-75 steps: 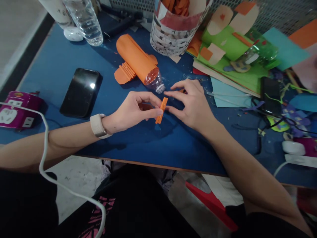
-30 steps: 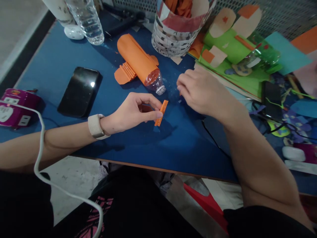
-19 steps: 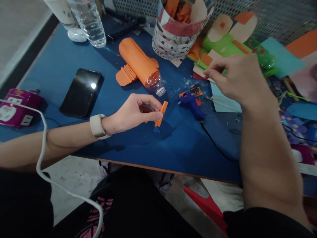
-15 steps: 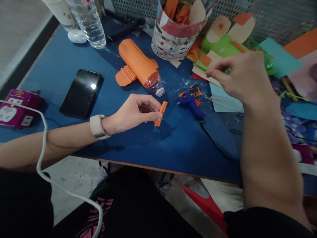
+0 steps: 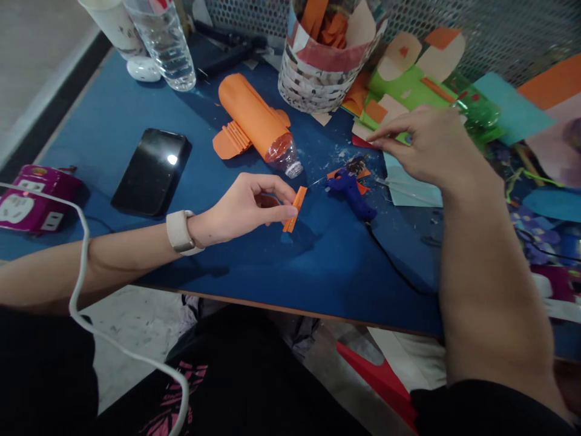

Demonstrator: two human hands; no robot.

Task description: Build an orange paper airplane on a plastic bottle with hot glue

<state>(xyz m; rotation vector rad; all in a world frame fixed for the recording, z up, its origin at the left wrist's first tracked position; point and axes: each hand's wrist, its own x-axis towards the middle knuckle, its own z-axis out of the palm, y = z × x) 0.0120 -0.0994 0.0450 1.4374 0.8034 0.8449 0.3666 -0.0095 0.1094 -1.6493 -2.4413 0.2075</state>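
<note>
While the left hand (image 5: 254, 198) clamped a slanting orange strip (image 5: 298, 203), the right hand (image 5: 426, 144) hung well rightward, its grip's closure unclear.

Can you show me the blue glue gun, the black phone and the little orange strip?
blue glue gun (image 5: 352, 194), head view, on its handle
black phone (image 5: 152, 173), head view, middle of its screen
little orange strip (image 5: 300, 197), head view, upper end, above the thumb

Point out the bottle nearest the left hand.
The orange-wrapped bottle, lying just beyond the left hand; the clear bottle and green bottle are both farther away.
</note>
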